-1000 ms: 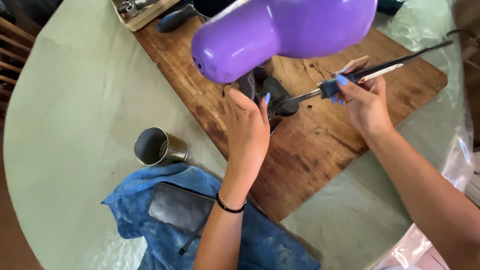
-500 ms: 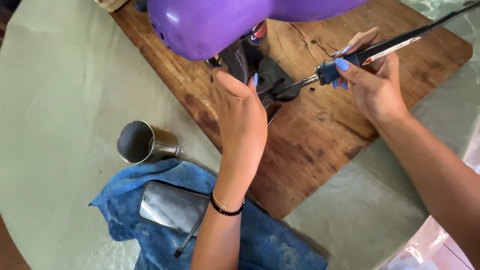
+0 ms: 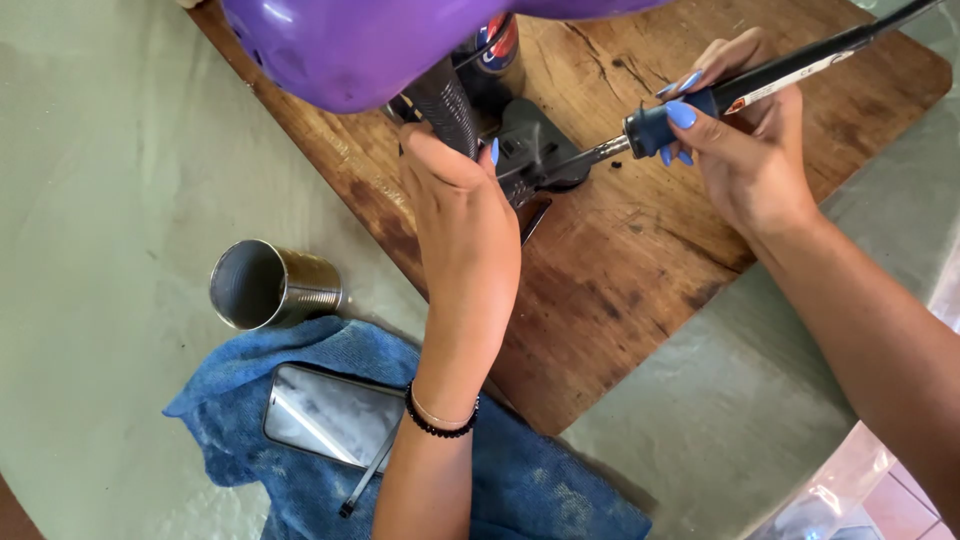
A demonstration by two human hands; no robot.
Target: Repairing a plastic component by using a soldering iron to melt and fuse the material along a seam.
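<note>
My left hand [image 3: 455, 185] grips the black handle of a purple appliance [image 3: 370, 45], shaped like a hair dryer, whose body fills the top of the view. My right hand [image 3: 740, 150] holds a soldering iron [image 3: 690, 100] with a dark blue grip and a black shaft. Its metal tip touches a black part [image 3: 535, 150] at the handle's lower end, right beside my left fingers. All of this sits over a worn wooden board [image 3: 620, 270].
An open metal can [image 3: 270, 288] lies on its side on the green tabletop [image 3: 100, 200], left of the board. A blue cloth [image 3: 530, 480] near me carries a phone [image 3: 330, 415] and a black cable tie [image 3: 365, 475]. A dark round can [image 3: 495, 55] stands behind the appliance.
The view has drawn closer and shifted down and left. The soldering iron's tip has stayed on the black part while my left hand keeps its grip on the handle.
</note>
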